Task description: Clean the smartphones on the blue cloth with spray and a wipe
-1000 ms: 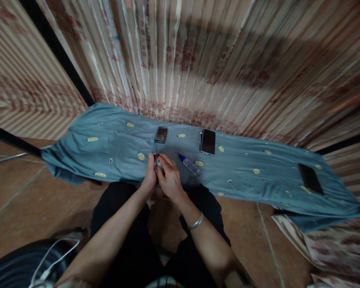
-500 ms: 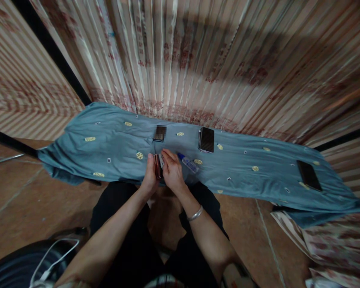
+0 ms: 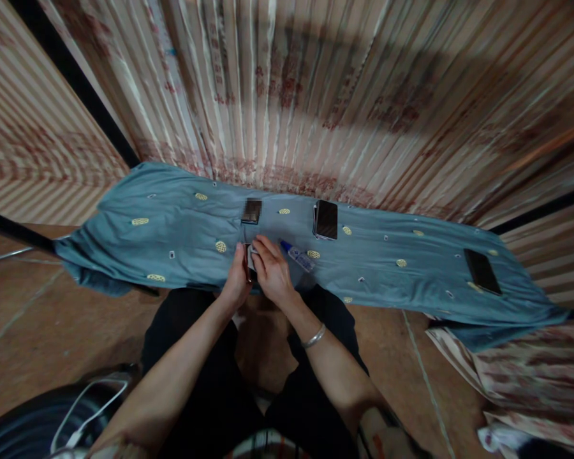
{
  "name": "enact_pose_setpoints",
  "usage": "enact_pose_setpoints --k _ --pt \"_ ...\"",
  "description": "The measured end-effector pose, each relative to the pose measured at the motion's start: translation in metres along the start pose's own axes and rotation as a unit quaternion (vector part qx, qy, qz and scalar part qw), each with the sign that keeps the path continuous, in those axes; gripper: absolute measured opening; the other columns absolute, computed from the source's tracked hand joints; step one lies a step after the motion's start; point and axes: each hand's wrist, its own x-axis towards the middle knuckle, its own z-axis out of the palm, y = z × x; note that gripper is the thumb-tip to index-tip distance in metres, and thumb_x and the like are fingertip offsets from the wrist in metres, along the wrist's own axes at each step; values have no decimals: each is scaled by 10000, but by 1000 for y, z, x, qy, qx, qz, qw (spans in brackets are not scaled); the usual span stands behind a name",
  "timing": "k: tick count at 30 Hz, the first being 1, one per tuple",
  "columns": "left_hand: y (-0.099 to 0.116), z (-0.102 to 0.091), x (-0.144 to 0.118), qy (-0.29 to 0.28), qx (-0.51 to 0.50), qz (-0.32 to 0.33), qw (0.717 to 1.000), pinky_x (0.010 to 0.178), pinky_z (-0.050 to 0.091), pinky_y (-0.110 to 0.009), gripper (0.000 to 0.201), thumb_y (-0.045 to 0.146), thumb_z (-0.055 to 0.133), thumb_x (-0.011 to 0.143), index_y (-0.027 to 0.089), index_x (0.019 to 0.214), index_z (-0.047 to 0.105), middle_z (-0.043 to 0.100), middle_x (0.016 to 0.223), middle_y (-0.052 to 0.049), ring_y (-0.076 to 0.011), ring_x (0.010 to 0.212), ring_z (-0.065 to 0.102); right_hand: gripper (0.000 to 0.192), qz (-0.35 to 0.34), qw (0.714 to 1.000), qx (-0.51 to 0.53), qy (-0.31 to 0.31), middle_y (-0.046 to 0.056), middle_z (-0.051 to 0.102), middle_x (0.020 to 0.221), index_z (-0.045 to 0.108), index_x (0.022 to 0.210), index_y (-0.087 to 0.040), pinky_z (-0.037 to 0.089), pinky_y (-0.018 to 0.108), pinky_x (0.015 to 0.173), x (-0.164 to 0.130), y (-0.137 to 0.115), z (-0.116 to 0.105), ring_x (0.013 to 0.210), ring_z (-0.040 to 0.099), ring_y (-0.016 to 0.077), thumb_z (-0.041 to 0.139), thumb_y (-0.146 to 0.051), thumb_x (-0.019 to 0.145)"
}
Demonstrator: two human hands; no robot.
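Near the front edge of the blue-green cloth, my left hand (image 3: 236, 284) is closed around a dark phone (image 3: 247, 262) with a copper-coloured edge. My right hand (image 3: 273, 271) is bent over that phone, its fingers pinched on a small pale grey piece (image 3: 253, 250) that lies against the phone's face; its kind I cannot make out. A clear bottle with a blue cap (image 3: 297, 255) lies just right of my right hand. Beyond my hands is a small dark flat object (image 3: 251, 210), partly pixelated.
The patterned cloth (image 3: 182, 223) covers a long narrow surface. Dark phones, apparently stacked (image 3: 326, 220), lie at the back, and another dark phone (image 3: 482, 271) at the right. Striped curtains (image 3: 287, 127) hang behind. A white cable (image 3: 83, 424) rests on a black round seat (image 3: 23, 424) at lower left.
The phone in my left hand has turned so that its face shows less shine, and my right fingers have shifted slightly over it. The whole view has moved a little.
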Motion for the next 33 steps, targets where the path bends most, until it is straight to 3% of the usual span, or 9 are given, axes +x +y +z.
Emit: enact_pose_setpoints --k 4,13,22,29,33 --pt "3 1 0 -10 3 -14 1000 918 615 -337 323 438 543 1013 173 1073 718 808 960 -65 -235 1028 765 349 22 1000 3 13 130 599 1527 686 1332 -214 431 429 1240 0 2 -1 1413 576 254 526 -283 1029" --pt "21 11 -14 -3 -18 -51 999 946 620 -405 465 380 356 1085 104 1122 729 816 1001 -125 -268 1044 775 342 68 996 26 44 149 732 1338 743 1242 -166 486 416 1172 6 20 -8 1268 683 251 485 -222 1023" --pt "29 11 -7 12 -33 -24 999 945 619 -396 493 399 342 1085 111 1039 740 810 865 -115 -255 977 786 304 162 979 122 14 47 839 1079 806 1169 -237 608 388 958 -1 12 -5 1055 782 272 555 -255 999" --pt "37 7 -5 -4 -50 -15 999 922 625 -421 616 459 269 1073 45 1121 723 804 901 -169 -280 977 788 312 186 972 136 -48 11 840 1036 805 1176 -239 596 341 917 -7 6 -11 989 785 248 563 -229 978" --pt "39 11 -8 17 -66 -9 998 943 617 -463 613 433 261 1053 33 1108 722 796 875 -180 -310 1018 780 416 169 978 106 -66 16 823 1131 726 1325 -246 590 317 924 -11 1 -15 1000 779 225 561 -180 949"
